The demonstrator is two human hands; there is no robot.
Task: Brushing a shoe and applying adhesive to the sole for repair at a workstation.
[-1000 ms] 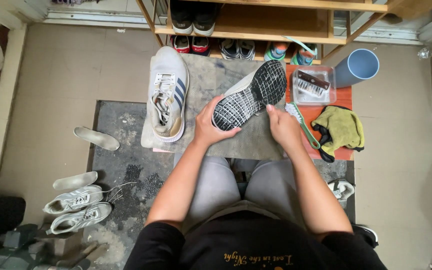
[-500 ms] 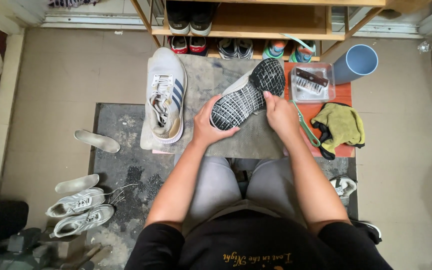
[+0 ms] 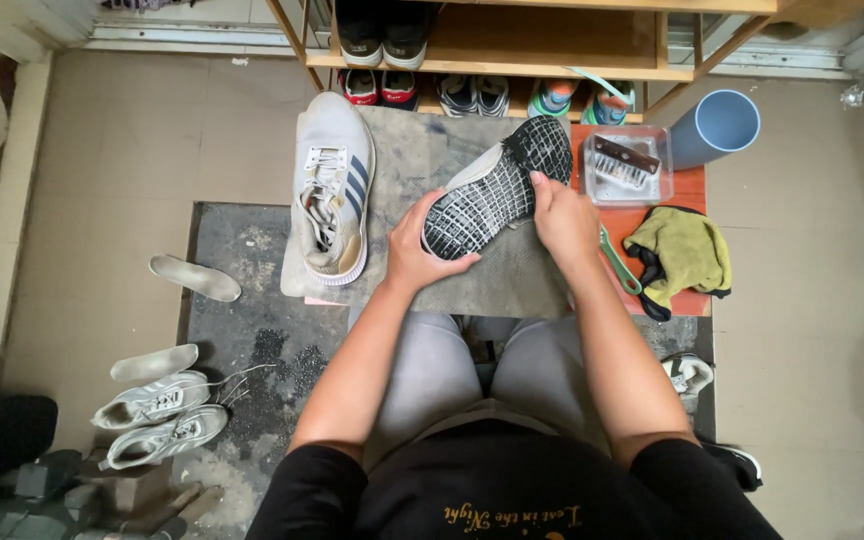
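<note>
I hold a sneaker turned sole-up, its black sole crossed by a white grid, over a small grey worktable. My left hand grips the heel end from below. My right hand clasps the right side near the toe. The matching white sneaker with dark stripes lies upright on the left part of the table, laces loose. A green-handled brush lies just right of my right hand.
A clear tray with a brush sits on an orange mat, beside a yellow-green cloth and a blue tube. A wooden shoe rack stands behind. Insoles and a white pair of shoes lie on the floor left.
The sneaker in my hands has rolled slightly, showing more of its pale side. My right hand has slid along the sole toward the toe.
</note>
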